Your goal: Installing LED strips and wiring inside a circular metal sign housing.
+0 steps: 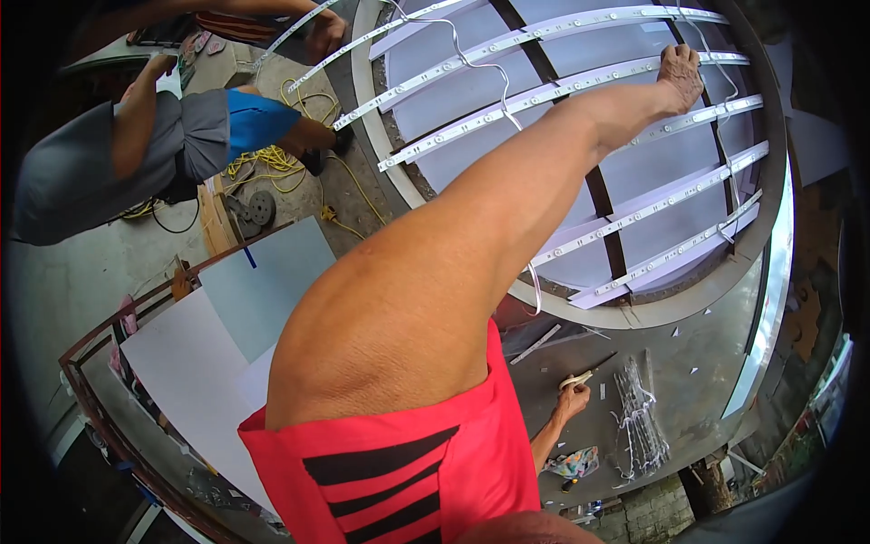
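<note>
My left arm, in a red sleeve, stretches up across the view. At its end my left hand [680, 80] has its fingers bent over a white LED strip [625, 71] on a large round frame [766, 195]. Several similar strips run across the frame's dark crossbars, with loose white wires [489, 68] between them. Lower down, my right hand [571, 401] grips scissors [576, 379] with cream handles and a dark blade pointing away to the right. Its forearm is partly hidden behind my red shirt [503, 435].
A bundle of thin strips and wires [642, 422], a colourful packet [575, 464] and small scraps lie on the grey table [698, 363]. Pale sheets [195, 372] lie at left. A person in blue shorts [258, 122] and another person's hand [326, 36] are near the frame. Yellow cord [272, 168] lies on the floor.
</note>
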Action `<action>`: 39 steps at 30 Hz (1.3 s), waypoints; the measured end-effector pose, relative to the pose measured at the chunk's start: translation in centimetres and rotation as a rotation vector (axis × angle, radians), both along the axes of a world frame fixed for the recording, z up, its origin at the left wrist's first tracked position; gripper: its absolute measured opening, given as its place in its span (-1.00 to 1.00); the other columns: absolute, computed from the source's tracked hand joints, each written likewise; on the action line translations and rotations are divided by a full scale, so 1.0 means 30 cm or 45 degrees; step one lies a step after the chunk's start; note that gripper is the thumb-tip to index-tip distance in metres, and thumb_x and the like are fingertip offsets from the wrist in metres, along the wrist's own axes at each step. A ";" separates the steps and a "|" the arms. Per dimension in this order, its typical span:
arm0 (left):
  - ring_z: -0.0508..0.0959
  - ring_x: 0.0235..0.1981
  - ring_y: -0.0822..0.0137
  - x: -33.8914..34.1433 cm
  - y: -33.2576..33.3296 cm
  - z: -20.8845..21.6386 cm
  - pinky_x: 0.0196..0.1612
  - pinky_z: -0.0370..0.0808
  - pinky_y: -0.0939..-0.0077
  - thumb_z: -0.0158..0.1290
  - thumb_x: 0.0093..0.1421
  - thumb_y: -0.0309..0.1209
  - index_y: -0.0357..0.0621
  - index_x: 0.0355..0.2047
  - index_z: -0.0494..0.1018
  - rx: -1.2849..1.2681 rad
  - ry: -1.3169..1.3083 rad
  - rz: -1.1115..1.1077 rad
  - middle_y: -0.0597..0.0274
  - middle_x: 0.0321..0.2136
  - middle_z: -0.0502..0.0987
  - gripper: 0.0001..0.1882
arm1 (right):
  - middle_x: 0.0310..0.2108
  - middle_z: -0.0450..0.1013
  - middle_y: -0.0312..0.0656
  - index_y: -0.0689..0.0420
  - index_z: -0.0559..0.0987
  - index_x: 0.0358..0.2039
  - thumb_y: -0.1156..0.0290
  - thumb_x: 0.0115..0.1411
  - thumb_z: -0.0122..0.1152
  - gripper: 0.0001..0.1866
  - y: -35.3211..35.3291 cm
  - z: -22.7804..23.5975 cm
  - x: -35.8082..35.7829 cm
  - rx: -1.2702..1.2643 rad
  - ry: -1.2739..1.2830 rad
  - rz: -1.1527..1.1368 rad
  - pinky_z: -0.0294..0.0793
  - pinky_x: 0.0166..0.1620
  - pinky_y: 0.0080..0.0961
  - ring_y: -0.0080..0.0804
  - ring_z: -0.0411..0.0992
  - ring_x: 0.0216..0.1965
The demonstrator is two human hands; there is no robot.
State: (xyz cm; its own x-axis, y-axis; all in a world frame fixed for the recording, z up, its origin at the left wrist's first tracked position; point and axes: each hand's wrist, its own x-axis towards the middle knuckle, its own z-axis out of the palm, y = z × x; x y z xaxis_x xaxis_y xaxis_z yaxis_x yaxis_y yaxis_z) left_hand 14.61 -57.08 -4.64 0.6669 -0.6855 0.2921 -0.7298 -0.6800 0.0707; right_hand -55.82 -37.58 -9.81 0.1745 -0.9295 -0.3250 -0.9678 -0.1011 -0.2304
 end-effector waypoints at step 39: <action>0.50 -0.14 0.16 0.016 -0.015 0.036 -0.19 0.48 0.23 0.05 0.09 -0.45 -0.17 -0.40 0.58 -0.255 -0.030 -0.261 0.19 -0.22 0.51 -0.87 | -0.49 0.50 0.14 0.35 0.48 -0.38 0.37 0.02 0.35 -0.69 0.079 0.124 0.120 0.020 -0.102 -0.408 0.45 -0.27 -0.15 0.11 0.52 -0.42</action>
